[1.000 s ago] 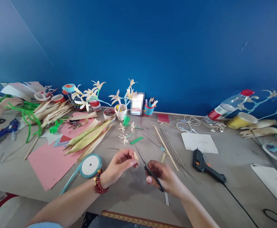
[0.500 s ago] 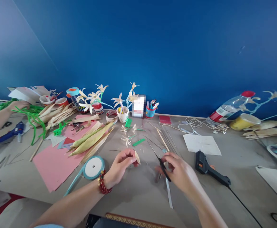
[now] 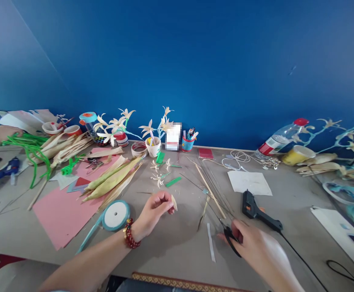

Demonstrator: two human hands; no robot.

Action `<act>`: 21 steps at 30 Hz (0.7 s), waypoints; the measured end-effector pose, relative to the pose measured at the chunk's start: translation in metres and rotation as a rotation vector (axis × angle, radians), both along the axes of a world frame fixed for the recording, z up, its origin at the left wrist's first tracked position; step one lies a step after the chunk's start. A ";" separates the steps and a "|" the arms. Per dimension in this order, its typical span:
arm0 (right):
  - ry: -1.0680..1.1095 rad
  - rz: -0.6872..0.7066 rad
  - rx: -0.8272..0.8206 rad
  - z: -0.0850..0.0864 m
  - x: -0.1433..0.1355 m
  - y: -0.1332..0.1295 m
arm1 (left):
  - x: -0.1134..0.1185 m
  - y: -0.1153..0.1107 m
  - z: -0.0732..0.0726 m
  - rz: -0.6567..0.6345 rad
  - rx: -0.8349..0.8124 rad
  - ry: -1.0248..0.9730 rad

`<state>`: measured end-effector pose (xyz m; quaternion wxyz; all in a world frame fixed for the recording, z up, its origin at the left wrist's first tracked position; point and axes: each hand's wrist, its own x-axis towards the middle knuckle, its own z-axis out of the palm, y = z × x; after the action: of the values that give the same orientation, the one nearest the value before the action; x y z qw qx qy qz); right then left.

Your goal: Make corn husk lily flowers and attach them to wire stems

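Between the thumb and fingers of my left hand (image 3: 155, 211) is a small pale piece of corn husk (image 3: 174, 202), pinched upright above the table. Black-handled scissors (image 3: 230, 235) are in my right hand (image 3: 250, 239), close to the tabletop, with the blades pointing away to the upper left. Beside the scissors lie a narrow white strip (image 3: 211, 243) and a dry husk scrap (image 3: 204, 213). Beyond my left hand are small husk flowers (image 3: 158, 179) and a green tape piece (image 3: 173, 181).
Left of me are a roll of blue tape (image 3: 116, 215), pink paper (image 3: 64, 215) and corn husks (image 3: 110, 178). A black glue gun (image 3: 260, 213) with its cord lies to the right. At far left, another person's hand (image 3: 7, 133) touches green stems (image 3: 28, 142).
My right hand has moved right and toward me with the scissors, away from my left hand. The left hand keeps its pinch on the husk piece. The view has turned slightly right.
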<state>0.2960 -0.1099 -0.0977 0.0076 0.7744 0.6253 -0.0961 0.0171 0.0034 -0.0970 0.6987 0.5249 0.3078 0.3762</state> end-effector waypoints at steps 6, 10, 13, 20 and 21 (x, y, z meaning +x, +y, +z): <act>0.092 0.038 -0.023 -0.012 0.008 -0.003 | 0.004 -0.007 0.002 -0.154 0.053 0.112; 0.127 0.013 -0.015 -0.006 0.013 0.005 | 0.004 -0.006 -0.001 -0.091 0.120 0.259; 0.196 0.062 -0.006 0.001 0.020 0.010 | 0.000 0.002 -0.003 0.062 0.172 0.260; 0.144 0.101 0.049 0.003 0.024 0.017 | -0.005 0.014 -0.007 0.237 0.113 0.017; 0.148 0.109 0.043 0.002 0.022 0.018 | -0.005 0.014 -0.008 0.213 0.095 0.003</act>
<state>0.3177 -0.0917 -0.0954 -0.0503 0.7302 0.6671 -0.1390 0.0122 0.0171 -0.1046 0.6287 0.5224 0.3447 0.4616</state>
